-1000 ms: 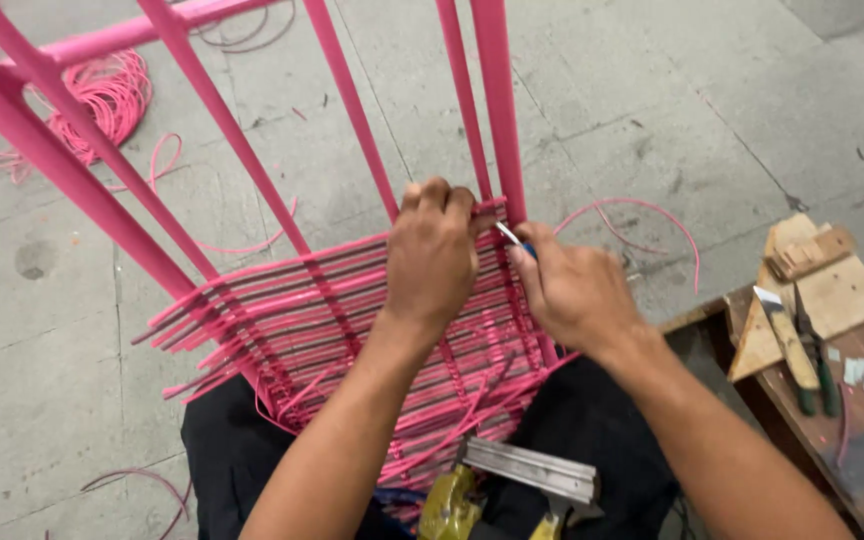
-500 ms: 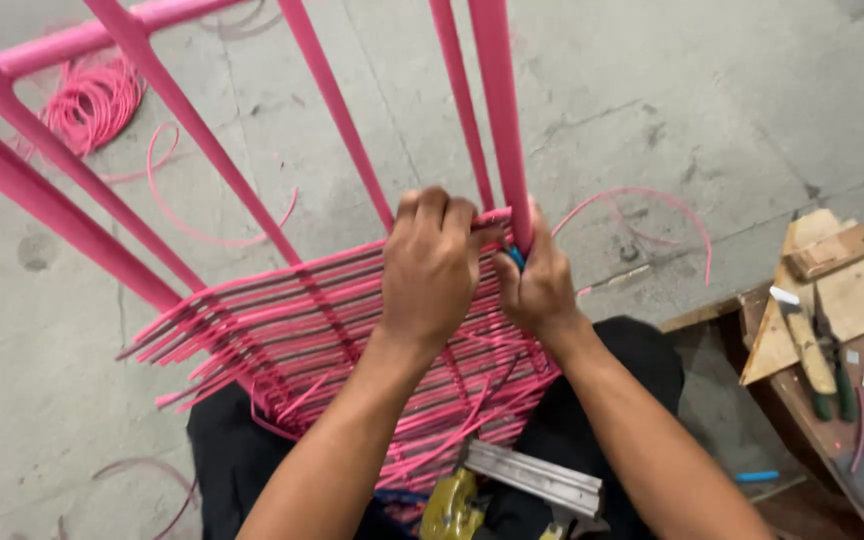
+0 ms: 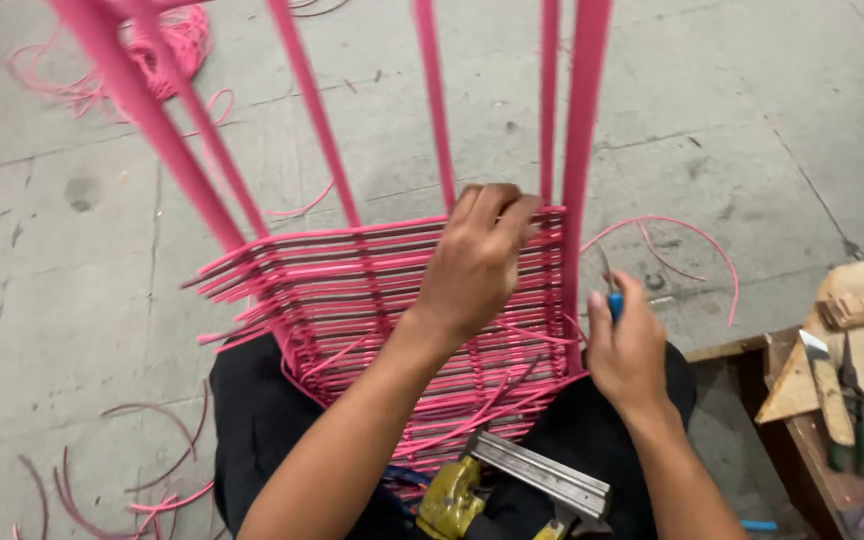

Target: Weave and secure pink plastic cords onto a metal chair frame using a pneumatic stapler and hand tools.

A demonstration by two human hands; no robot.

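right hand (image 3: 630, 352) pulled back from pink woven frame (image 3: 382, 300); left hand (image 3: 477, 260) stays.

Pink woven frame (image 3: 372, 290), blue-handled tool (image 3: 613, 300)

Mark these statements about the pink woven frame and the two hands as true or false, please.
1. The left hand rests on the pink woven strands. True.
2. The right hand is empty. False: it holds a small blue-handled tool.
3. The pink frame lies flat on a table. False: it stands against the person's lap.
4. Loose pink cord lies on the concrete floor. True.
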